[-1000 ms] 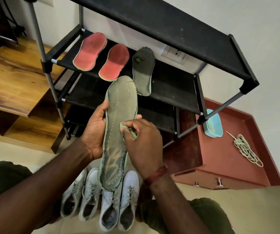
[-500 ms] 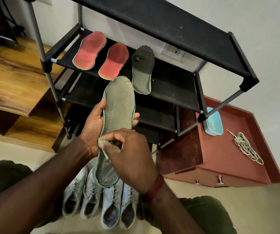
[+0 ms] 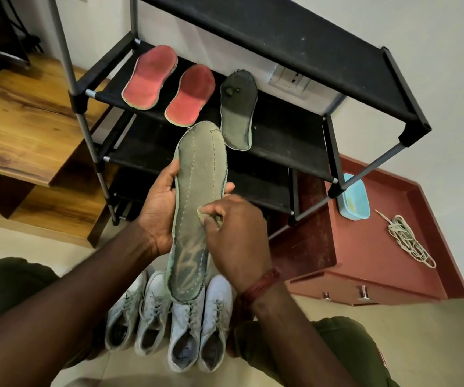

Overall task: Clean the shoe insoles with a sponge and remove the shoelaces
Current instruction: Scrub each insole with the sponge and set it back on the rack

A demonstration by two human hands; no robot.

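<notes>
The right hand point(image 3: 236, 233) pinches a green sponge point(image 3: 210, 217) in curled fingers against the grey insole point(image 3: 198, 180); the left hand point(image 3: 158, 210) grips that insole's edge, just beside; three insoles point(image 3: 190, 94) lie on the rack shelf point(image 3: 281, 129) beyond the fingertips, probably done; below the wrists, four shoes point(image 3: 169, 319) show laces in place; one lace bundle point(image 3: 409, 241), apparently removed, lies well to the right.

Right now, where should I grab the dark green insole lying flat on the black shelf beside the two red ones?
Pinch the dark green insole at its heel end, coming from the front of the black fabric shelf. It lies flat, heel toward you, reaching the shelf's front edge, so a thumb could probably slip under there. The shelf above sits over its toe end.
</notes>
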